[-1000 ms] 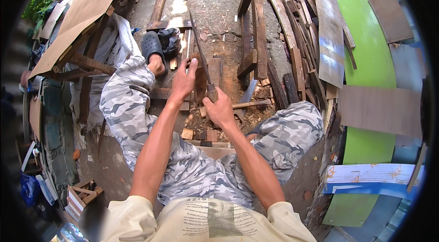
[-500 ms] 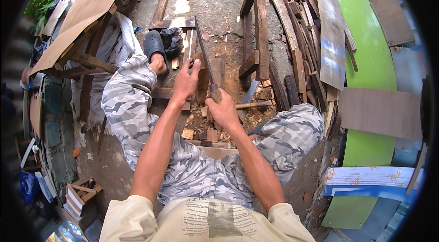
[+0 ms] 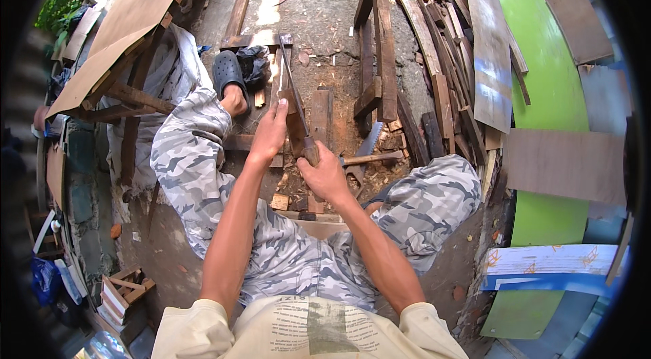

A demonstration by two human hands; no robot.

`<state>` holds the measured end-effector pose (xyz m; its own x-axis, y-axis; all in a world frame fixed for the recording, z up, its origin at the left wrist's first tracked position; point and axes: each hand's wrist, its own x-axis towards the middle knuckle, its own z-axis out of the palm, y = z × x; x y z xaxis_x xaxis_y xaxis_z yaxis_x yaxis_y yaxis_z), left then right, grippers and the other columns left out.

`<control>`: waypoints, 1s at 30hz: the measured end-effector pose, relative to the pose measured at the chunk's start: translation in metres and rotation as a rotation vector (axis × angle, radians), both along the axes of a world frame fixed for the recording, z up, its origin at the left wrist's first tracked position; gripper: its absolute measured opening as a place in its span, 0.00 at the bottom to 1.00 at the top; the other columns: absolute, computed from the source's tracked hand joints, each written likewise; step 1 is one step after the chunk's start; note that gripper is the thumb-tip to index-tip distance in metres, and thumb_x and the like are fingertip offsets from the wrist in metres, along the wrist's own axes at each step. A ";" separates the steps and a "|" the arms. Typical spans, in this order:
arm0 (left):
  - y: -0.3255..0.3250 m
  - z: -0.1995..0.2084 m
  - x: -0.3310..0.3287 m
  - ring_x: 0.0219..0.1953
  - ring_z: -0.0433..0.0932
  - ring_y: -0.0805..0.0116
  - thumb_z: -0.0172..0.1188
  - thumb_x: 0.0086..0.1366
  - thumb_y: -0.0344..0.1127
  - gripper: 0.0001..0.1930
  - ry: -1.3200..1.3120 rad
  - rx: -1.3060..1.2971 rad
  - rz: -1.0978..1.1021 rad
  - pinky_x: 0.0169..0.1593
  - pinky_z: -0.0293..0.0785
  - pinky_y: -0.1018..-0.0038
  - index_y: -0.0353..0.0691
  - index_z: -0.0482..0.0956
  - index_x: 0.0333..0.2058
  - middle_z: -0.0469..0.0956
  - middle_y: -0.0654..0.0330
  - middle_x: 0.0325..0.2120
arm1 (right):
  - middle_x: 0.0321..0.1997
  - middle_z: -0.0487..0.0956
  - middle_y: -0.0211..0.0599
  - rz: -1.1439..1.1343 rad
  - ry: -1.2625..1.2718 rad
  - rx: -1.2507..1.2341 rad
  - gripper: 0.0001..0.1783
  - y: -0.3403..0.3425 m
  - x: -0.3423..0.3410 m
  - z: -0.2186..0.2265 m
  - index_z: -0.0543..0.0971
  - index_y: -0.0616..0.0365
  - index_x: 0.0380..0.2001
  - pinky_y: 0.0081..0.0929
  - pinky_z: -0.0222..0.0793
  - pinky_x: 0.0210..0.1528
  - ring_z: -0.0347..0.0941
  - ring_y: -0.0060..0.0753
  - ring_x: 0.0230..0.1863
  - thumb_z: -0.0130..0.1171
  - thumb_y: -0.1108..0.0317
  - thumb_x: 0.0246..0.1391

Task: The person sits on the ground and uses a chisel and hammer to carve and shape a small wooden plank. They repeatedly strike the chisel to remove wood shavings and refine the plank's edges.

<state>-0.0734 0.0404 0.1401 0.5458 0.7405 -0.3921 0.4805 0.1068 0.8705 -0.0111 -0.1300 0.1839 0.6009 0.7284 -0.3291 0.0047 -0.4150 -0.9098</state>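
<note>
My left hand [image 3: 270, 134] grips a dark brown piece of wood [image 3: 295, 127] upright between my knees, its fingers closed along the left side. In my right hand [image 3: 325, 172] is the wooden handle of a machete [image 3: 289, 70], with fingers wrapped round it. The long narrow blade points away from me and slants across the wood; whether it touches cannot be told. Just right of my right hand, a hammer with a wooden handle [image 3: 371, 157] lies across a handsaw [image 3: 373, 136] on the ground.
Wood chips and offcuts [image 3: 279, 201] litter the ground between my legs. A dark wooden frame [image 3: 386, 53] stands ahead to the right, beside a pile of planks [image 3: 441, 40]. At left is a board-topped stand [image 3: 129, 13]. My left foot wears a dark clog [image 3: 228, 70].
The machete has shifted left and slightly nearer to me, its blade now across the wood. My right hand moved a little left and down; my left hand came slightly nearer.
</note>
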 end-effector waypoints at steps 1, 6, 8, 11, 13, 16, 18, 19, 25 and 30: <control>-0.007 0.008 -0.002 0.60 0.72 0.58 0.49 0.73 0.63 0.39 0.012 0.027 0.005 0.59 0.70 0.65 0.32 0.66 0.67 0.72 0.48 0.61 | 0.39 0.84 0.54 0.022 0.031 -0.013 0.25 -0.001 0.000 0.005 0.76 0.66 0.52 0.39 0.75 0.50 0.82 0.46 0.43 0.62 0.62 0.54; -0.037 0.031 -0.009 0.63 0.73 0.41 0.60 0.65 0.63 0.56 0.047 0.070 -0.018 0.65 0.67 0.63 0.21 0.45 0.71 0.72 0.28 0.58 | 0.38 0.83 0.60 0.113 0.049 0.013 0.23 -0.002 -0.010 0.005 0.73 0.65 0.50 0.50 0.74 0.47 0.80 0.65 0.45 0.61 0.62 0.54; -0.047 0.036 -0.007 0.63 0.73 0.40 0.61 0.64 0.64 0.57 0.096 0.149 -0.004 0.65 0.67 0.62 0.20 0.44 0.71 0.71 0.27 0.58 | 0.38 0.83 0.63 0.150 0.019 0.061 0.25 -0.003 -0.015 -0.006 0.71 0.66 0.51 0.52 0.74 0.48 0.79 0.68 0.46 0.61 0.62 0.54; -0.054 0.033 -0.013 0.63 0.71 0.37 0.57 0.68 0.59 0.54 0.139 0.163 0.035 0.66 0.66 0.60 0.21 0.40 0.71 0.70 0.26 0.59 | 0.38 0.83 0.60 0.239 0.012 -0.021 0.28 -0.007 -0.022 -0.011 0.73 0.65 0.53 0.47 0.75 0.47 0.82 0.61 0.44 0.64 0.59 0.53; -0.058 0.035 -0.017 0.64 0.70 0.35 0.54 0.70 0.55 0.50 0.177 0.153 0.061 0.66 0.65 0.59 0.21 0.40 0.71 0.69 0.26 0.60 | 0.37 0.83 0.61 0.306 -0.036 -0.074 0.29 -0.009 -0.023 -0.010 0.72 0.65 0.54 0.48 0.75 0.46 0.82 0.63 0.43 0.64 0.58 0.53; -0.065 0.050 -0.019 0.65 0.69 0.34 0.49 0.73 0.50 0.45 0.197 0.100 0.051 0.67 0.64 0.58 0.22 0.38 0.72 0.67 0.26 0.61 | 0.40 0.82 0.66 0.439 0.000 -0.141 0.38 -0.013 -0.018 0.002 0.65 0.65 0.62 0.53 0.74 0.49 0.80 0.68 0.45 0.62 0.57 0.53; -0.066 0.051 -0.022 0.65 0.69 0.34 0.48 0.73 0.48 0.44 0.190 0.115 0.037 0.67 0.64 0.58 0.23 0.37 0.72 0.67 0.27 0.61 | 0.43 0.82 0.68 0.543 0.051 -0.180 0.43 -0.014 -0.010 0.018 0.62 0.66 0.67 0.54 0.73 0.52 0.79 0.68 0.47 0.62 0.55 0.53; -0.066 0.051 -0.024 0.65 0.69 0.35 0.48 0.73 0.47 0.43 0.186 0.122 0.031 0.66 0.64 0.58 0.23 0.37 0.72 0.67 0.27 0.61 | 0.43 0.82 0.67 0.594 0.073 -0.199 0.43 -0.015 -0.005 0.026 0.63 0.66 0.67 0.53 0.74 0.53 0.79 0.67 0.48 0.62 0.53 0.53; -0.057 0.043 -0.034 0.59 0.74 0.36 0.47 0.73 0.44 0.42 0.213 0.033 0.057 0.63 0.67 0.58 0.25 0.36 0.72 0.70 0.28 0.59 | 0.54 0.81 0.63 0.816 -0.155 -0.406 0.42 -0.020 0.044 0.017 0.73 0.69 0.61 0.46 0.72 0.60 0.77 0.60 0.57 0.62 0.42 0.55; -0.047 0.050 -0.042 0.54 0.77 0.35 0.47 0.70 0.43 0.40 0.201 0.019 0.081 0.60 0.69 0.55 0.27 0.41 0.71 0.72 0.29 0.56 | 0.52 0.81 0.65 0.460 -0.202 -0.637 0.26 -0.014 0.116 -0.086 0.82 0.71 0.47 0.48 0.72 0.60 0.78 0.61 0.57 0.53 0.61 0.50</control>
